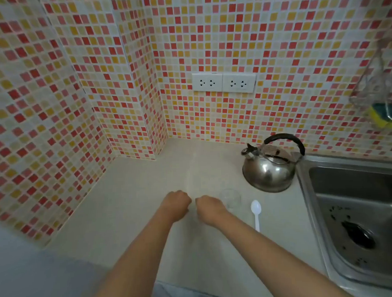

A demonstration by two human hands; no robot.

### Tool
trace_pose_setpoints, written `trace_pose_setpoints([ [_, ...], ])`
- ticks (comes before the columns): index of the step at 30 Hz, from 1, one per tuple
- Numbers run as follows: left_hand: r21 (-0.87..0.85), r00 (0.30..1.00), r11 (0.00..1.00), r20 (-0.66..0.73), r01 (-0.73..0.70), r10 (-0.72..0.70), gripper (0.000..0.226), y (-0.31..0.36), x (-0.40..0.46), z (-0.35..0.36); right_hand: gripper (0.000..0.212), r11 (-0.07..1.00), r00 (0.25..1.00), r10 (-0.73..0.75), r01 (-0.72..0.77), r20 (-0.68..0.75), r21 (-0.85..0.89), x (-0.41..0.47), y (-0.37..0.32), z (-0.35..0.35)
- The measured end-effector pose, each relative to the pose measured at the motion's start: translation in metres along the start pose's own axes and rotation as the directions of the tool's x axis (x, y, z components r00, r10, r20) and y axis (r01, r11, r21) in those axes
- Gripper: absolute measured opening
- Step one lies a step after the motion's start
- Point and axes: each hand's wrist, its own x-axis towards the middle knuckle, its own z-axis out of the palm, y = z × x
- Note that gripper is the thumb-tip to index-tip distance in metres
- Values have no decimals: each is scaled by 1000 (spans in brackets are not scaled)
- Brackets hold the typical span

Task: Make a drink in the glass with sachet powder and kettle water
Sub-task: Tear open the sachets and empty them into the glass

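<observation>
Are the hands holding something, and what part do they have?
It cannot be told. The left hand and right hand are curled close together above the counter, but nothing shows between the fingers. The glass and spoon lie untouched.

Steel sink (359,199) sitting at right of counter (117,214). Double socket (224,82) showing on mosaic tile wall (97,74). Yellow sponge (379,118) hanging above sink.

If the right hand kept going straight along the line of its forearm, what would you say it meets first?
Probably the clear glass, which stands just beyond the right hand on the counter; depth is hard to judge, and they may already touch. The kettle sits farther back right.
</observation>
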Motion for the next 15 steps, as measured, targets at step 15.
trace_pose_setpoints([
  [15, -298, 999, 954, -40, 18, -31, 21, 43, 2, 50, 26, 965, 997, -67, 54, -40, -256, -2, 32, 66],
])
